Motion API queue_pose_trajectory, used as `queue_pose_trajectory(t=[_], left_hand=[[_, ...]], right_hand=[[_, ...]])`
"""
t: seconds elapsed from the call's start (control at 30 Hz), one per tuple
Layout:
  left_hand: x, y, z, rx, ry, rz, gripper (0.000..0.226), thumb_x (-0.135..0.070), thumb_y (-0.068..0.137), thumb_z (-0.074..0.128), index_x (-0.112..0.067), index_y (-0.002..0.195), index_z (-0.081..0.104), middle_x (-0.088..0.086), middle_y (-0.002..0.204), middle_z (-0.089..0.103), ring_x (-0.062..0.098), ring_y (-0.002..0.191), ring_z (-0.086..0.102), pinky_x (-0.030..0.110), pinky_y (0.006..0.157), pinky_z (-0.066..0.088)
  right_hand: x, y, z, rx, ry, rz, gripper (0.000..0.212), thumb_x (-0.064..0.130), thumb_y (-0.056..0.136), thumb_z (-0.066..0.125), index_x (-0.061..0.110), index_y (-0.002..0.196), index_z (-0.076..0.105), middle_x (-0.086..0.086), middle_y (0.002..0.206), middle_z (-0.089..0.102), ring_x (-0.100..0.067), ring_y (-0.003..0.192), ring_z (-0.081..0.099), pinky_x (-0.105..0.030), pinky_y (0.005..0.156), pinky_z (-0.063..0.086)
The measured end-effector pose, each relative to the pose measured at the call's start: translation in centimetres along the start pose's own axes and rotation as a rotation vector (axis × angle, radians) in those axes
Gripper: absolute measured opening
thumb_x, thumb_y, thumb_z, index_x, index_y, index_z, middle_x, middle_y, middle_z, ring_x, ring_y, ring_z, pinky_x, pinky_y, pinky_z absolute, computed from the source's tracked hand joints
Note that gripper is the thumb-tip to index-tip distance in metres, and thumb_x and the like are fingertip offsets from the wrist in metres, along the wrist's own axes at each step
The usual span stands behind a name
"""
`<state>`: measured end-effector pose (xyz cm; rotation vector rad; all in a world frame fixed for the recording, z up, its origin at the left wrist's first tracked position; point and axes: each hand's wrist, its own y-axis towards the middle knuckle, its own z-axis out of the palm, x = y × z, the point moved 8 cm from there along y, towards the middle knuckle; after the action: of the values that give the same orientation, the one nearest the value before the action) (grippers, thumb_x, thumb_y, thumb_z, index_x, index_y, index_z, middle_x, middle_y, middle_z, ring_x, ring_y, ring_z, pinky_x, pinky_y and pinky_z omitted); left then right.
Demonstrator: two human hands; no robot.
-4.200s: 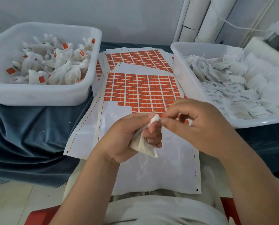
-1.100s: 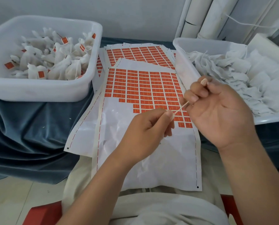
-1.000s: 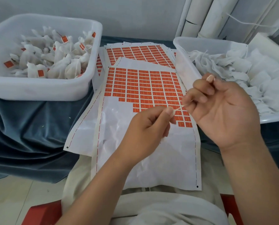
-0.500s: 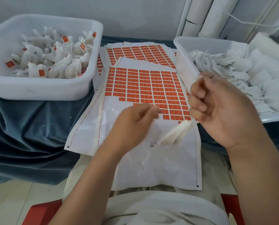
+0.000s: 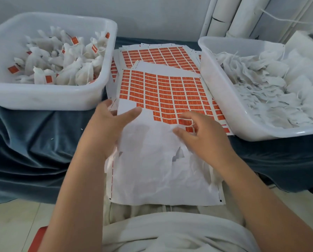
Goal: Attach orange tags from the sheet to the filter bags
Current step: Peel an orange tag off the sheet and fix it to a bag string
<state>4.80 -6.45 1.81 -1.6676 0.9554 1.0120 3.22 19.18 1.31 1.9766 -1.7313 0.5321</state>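
Note:
The top sheet of orange tags [image 5: 163, 91] lies in front of me, its near half bare white backing. My left hand [image 5: 110, 124] rests on the sheet's left edge with straight fingers and the thumb on top of the paper. My right hand [image 5: 203, 137] hovers at the lowest row of tags on the right, index finger and thumb reaching apart. Its other fingers are curled, and a thin white string [image 5: 193, 123] pokes out between them. A translucent white filter bag [image 5: 190, 170] lies on the backing under my right wrist, partly hidden.
A white tub [image 5: 48, 99] at the left holds tagged bags. Another white tub [image 5: 223, 99] at the right holds untagged bags. More tag sheets [image 5: 155, 55] lie stacked behind. Blue cloth [image 5: 34, 142] covers the surface. White pipes [image 5: 223, 15] stand at the back right.
My left hand let go of the string and moved left onto the sheet's edge. My right hand dropped to the tags, and the hanging bag now lies on the backing.

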Motion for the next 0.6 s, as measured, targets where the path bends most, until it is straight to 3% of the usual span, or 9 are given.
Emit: queue_pose_trajectory(t=[0.1,0.17,0.33,0.43,0.53,0.6], left_hand=[[1.2,0.2,2.3,0.247,-0.193,-0.023,0.069,-0.041,0.065,0.096,-0.032,0.127,0.069,-0.008,0.119,0.077,0.026,0.112,0.073,0.057,0.100,0.055],[1.2,0.3,3.1,0.296,-0.216,0.049,0.062,-0.035,0.069,0.095,-0.028,0.126,0.072,-0.002,0.123,0.076,0.030,0.115,0.072,0.057,0.103,0.053],[0.5,-0.2,4.1,0.408,-0.246,0.183,0.043,-0.026,0.085,0.084,-0.030,0.126,0.073,0.003,0.128,0.074,0.030,0.117,0.072,0.057,0.103,0.052],[0.4,-0.4,4.2,0.416,-0.218,0.211,0.039,-0.028,0.088,0.082,-0.031,0.126,0.074,0.001,0.126,0.075,0.028,0.116,0.072,0.056,0.103,0.052],[0.3,-0.3,4.1,0.385,-0.187,0.223,0.040,-0.035,0.086,0.082,-0.032,0.125,0.074,-0.001,0.126,0.075,0.028,0.115,0.072,0.056,0.103,0.052],[0.4,-0.3,4.0,0.369,-0.177,0.211,0.042,-0.040,0.083,0.083,-0.031,0.124,0.075,-0.001,0.125,0.076,0.028,0.114,0.073,0.057,0.103,0.052]], right_hand=[[1.8,-0.6,-0.6,-0.051,0.060,-0.097,0.052,0.070,0.088,0.058,0.042,0.131,0.064,0.021,0.134,0.066,0.008,0.101,0.055,-0.009,0.089,0.041],[3.3,-0.9,-1.3,-0.105,0.075,-0.173,0.053,0.069,0.089,0.056,0.037,0.129,0.069,0.019,0.129,0.070,0.006,0.103,0.058,-0.017,0.094,0.048],[5.8,-0.8,-2.1,-0.139,-0.045,-0.310,0.041,0.054,0.096,0.061,0.027,0.123,0.077,0.011,0.111,0.076,0.001,0.093,0.058,-0.004,0.081,0.035],[7.2,-0.8,-2.3,-0.104,-0.153,-0.433,0.028,0.044,0.100,0.065,0.024,0.114,0.079,0.008,0.096,0.075,-0.001,0.079,0.054,-0.005,0.072,0.031],[8.2,-0.7,-2.3,-0.104,-0.267,-0.543,0.024,0.037,0.102,0.065,0.019,0.103,0.081,0.001,0.085,0.073,-0.015,0.070,0.062,-0.028,0.065,0.053],[8.6,-0.8,-2.2,-0.111,-0.294,-0.566,0.024,0.035,0.102,0.065,0.017,0.100,0.080,-0.002,0.084,0.073,-0.019,0.069,0.064,-0.038,0.067,0.058]])
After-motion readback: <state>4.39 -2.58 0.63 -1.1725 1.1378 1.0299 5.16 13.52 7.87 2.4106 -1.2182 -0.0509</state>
